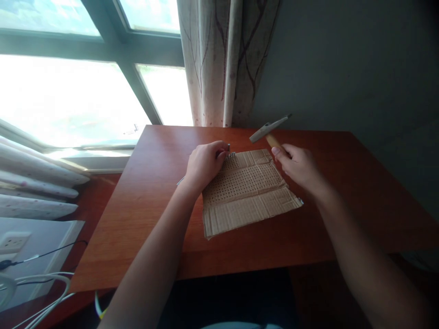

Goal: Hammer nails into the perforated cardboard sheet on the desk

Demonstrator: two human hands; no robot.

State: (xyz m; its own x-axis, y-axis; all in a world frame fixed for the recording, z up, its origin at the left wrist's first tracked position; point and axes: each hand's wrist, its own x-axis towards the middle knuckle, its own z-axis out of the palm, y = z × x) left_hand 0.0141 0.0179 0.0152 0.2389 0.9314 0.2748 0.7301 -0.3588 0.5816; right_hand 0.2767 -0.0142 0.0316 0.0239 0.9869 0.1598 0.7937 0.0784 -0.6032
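Note:
A piece of brown cardboard (pixel 252 206), dotted with rows of small holes, lies on the wooden table. At its far left corner my left hand (pixel 208 165) rests with thumb and fingers pinched around an upright nail (pixel 228 146), whose head shows above the fingertips. Small dark marks or metal bits beside the fingertips are too tiny to make out. My right hand (pixel 297 165) is wrapped around the wooden handle of a hammer (pixel 270 128), its pale metal head raised above the cardboard's far edge. A thin metal piece (pixel 180 180) sticks out beside my left wrist, partly hidden.
The reddish-brown table (pixel 144 205) stands against a wall at the right and a bright window (pixel 68 100) at the left. A patterned curtain (pixel 216 64) hangs behind it. White cables (pixel 51 278) and a wall socket (pixel 14 242) are at lower left.

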